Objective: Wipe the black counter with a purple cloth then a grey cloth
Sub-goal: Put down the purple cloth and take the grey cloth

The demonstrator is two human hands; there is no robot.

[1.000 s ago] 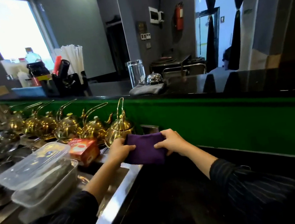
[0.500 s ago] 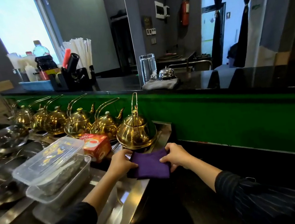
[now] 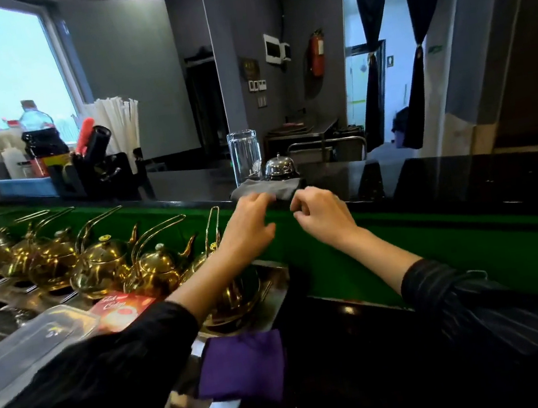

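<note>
The grey cloth [image 3: 258, 188] lies folded on the raised black counter [image 3: 464, 176], in front of a glass and a bell. My left hand [image 3: 250, 227] is stretched up to it, fingertips touching its front edge; whether they grip is unclear. My right hand [image 3: 322, 215] hovers just below the cloth's right corner with fingers half curled and nothing in them. The purple cloth [image 3: 242, 366] rests folded and free on the lower black counter [image 3: 352, 365], at its left edge beside the steel surface, under my left forearm.
A tall glass [image 3: 244, 157] and a service bell [image 3: 280, 166] stand right behind the grey cloth. Several brass teapots [image 3: 103, 261] line the steel bench at left, with a red box [image 3: 121, 309] and plastic containers [image 3: 28, 345]. A green panel [image 3: 440, 249] separates the two counters.
Both hands let go of the purple cloth, which now lies on the lower counter. They rose up and forward to the grey cloth on the raised counter.
</note>
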